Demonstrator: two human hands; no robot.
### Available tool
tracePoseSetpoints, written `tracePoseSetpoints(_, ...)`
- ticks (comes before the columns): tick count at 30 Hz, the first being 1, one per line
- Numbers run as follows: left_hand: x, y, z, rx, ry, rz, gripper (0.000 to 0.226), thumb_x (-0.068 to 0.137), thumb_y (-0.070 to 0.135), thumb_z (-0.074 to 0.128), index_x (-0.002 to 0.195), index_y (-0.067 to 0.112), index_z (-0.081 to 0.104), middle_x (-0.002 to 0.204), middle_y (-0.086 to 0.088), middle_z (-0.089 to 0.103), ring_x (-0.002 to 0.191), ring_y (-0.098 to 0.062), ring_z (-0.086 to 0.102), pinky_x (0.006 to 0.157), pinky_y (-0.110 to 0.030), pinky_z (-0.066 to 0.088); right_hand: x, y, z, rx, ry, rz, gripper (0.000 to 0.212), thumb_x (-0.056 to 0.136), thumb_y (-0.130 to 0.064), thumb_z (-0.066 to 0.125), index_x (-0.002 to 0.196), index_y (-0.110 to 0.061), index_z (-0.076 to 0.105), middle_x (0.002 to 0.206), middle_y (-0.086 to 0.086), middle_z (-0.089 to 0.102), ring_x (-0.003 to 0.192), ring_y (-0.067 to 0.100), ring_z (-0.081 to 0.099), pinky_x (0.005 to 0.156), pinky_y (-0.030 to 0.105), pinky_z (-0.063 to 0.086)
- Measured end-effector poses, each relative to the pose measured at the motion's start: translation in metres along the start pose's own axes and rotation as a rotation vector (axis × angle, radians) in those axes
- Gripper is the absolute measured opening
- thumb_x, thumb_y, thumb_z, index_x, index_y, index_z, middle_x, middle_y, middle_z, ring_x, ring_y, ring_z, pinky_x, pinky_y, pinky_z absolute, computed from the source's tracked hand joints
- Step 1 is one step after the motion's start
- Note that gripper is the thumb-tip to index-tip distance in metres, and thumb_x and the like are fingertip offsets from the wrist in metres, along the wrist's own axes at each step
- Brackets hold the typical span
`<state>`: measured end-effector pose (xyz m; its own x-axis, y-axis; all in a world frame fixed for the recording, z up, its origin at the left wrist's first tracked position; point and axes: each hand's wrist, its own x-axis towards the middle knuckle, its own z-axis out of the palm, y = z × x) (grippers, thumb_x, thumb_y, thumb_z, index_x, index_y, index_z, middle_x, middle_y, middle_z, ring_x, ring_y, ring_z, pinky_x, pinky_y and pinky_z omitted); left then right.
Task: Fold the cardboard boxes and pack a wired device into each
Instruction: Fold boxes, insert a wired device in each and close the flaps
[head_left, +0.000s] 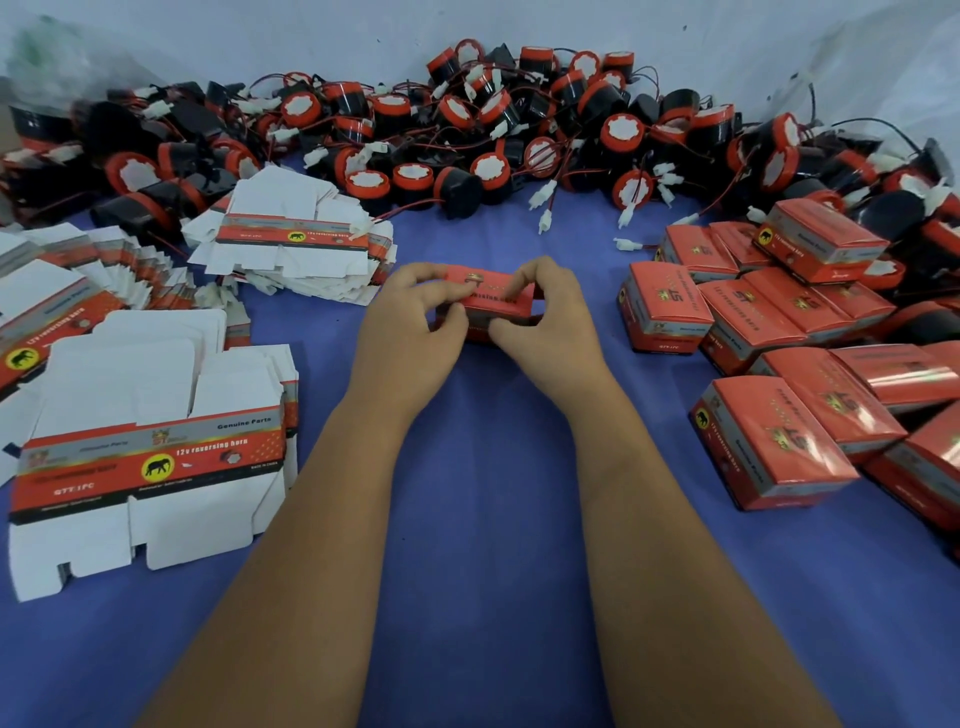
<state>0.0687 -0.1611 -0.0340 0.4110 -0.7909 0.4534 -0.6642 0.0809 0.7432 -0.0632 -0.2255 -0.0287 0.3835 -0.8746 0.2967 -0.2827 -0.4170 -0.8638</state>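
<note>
A small red cardboard box sits on the blue table cloth in the middle. My left hand grips its left end, fingers curled over the top and thumb at the front. My right hand grips its right end the same way. The box looks folded up, with its top face toward me. What it contains is hidden. A big heap of black and red wired devices with white plugs lies along the back.
Flat unfolded box blanks lie in stacks at the left and back left. A pile of folded red boxes fills the right side. Loose white plugs on red wires trail onto the cloth behind my hands.
</note>
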Motion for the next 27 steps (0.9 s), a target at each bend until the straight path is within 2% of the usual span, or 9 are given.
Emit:
tracePoseSetpoints(3,0.0,0.002,-0.001,-0.037,-0.077,-0.014,0.04,0.094,0.004,0.055,0.128,0.022,0.065,0.13,0.008,0.055,0.116,-0.001,0.049,0.095,-0.006,0.036,0.001,-0.003,-0.004,-0.126,0.166,-0.068,0.033,0.073,-0.021,0.079,0.088,-0.03,0.051,0.096,-0.01,0.045,0.086,0.008,0.047,0.068,0.011,0.041)
tracePoseSetpoints(6,-0.002,0.001,-0.002,-0.03,-0.158,-0.087,0.044,0.097,0.009,0.052,0.136,0.028,0.058,0.127,0.014,0.055,0.116,-0.007,0.055,0.097,-0.022,0.044,0.003,-0.006,-0.016,-0.239,0.472,-0.155,0.033,0.073,-0.024,0.079,0.098,-0.019,0.058,0.109,-0.001,0.05,0.1,0.014,0.049,0.077,0.011,0.039)
tracePoseSetpoints(10,-0.003,-0.002,0.0,-0.019,-0.218,-0.141,0.032,0.099,0.014,0.052,0.125,0.026,0.066,0.123,0.011,0.063,0.115,-0.005,0.057,0.093,-0.011,0.039,0.004,-0.008,-0.039,-0.341,0.85,-0.161,0.034,0.075,-0.019,0.077,0.102,-0.005,0.06,0.119,0.013,0.052,0.11,0.027,0.048,0.09,0.028,0.041)
tracePoseSetpoints(13,-0.002,-0.002,0.001,0.017,-0.23,-0.144,0.027,0.1,0.015,0.052,0.116,0.024,0.07,0.123,0.011,0.064,0.111,-0.002,0.055,0.093,-0.013,0.037,0.005,-0.003,-0.052,-0.517,0.962,-0.039,0.03,0.079,-0.018,0.073,0.103,-0.004,0.062,0.123,0.018,0.052,0.109,0.034,0.049,0.092,0.038,0.042)
tracePoseSetpoints(18,-0.001,-0.003,0.001,0.031,-0.234,-0.139,0.026,0.1,0.014,0.051,0.113,0.023,0.071,0.115,0.012,0.062,0.111,-0.004,0.055,0.091,-0.015,0.037,0.005,-0.001,-0.059,-0.731,0.939,0.24,0.032,0.088,-0.018,0.052,0.12,-0.018,0.058,0.144,0.01,0.04,0.137,0.028,0.033,0.105,0.042,0.029)
tracePoseSetpoints(20,-0.001,-0.001,0.001,0.068,-0.224,-0.118,0.026,0.099,0.013,0.051,0.112,0.021,0.072,0.114,0.01,0.062,0.111,-0.009,0.057,0.09,-0.019,0.04,0.003,-0.01,-0.05,-0.714,0.933,0.163,0.039,0.084,-0.012,0.054,0.122,-0.018,0.059,0.146,0.013,0.039,0.139,0.031,0.031,0.108,0.045,0.022)
tracePoseSetpoints(22,0.001,0.0,0.0,0.177,-0.149,-0.073,0.028,0.096,0.01,0.052,0.112,0.017,0.074,0.118,0.001,0.064,0.112,-0.016,0.057,0.088,-0.029,0.047,0.002,-0.02,-0.031,-0.653,0.85,-0.01,0.04,0.079,-0.009,0.061,0.119,-0.014,0.062,0.143,0.017,0.043,0.136,0.035,0.035,0.107,0.046,0.019)
tracePoseSetpoints(25,0.005,-0.002,-0.003,0.337,0.004,-0.084,0.03,0.094,0.009,0.051,0.114,0.014,0.073,0.126,-0.007,0.061,0.121,-0.027,0.05,0.089,-0.037,0.046,-0.003,-0.029,0.006,-0.642,0.475,-0.194,0.037,0.082,-0.012,0.06,0.12,-0.012,0.061,0.14,0.015,0.044,0.131,0.036,0.039,0.103,0.044,0.023)
tracePoseSetpoints(27,0.004,-0.002,-0.001,0.469,0.0,-0.117,0.033,0.095,0.012,0.05,0.124,0.014,0.067,0.139,-0.011,0.051,0.133,-0.03,0.037,0.1,-0.038,0.037,-0.004,-0.024,0.025,-0.665,0.153,-0.212,0.036,0.09,-0.018,0.054,0.126,-0.015,0.056,0.143,0.01,0.04,0.131,0.03,0.035,0.103,0.037,0.023)
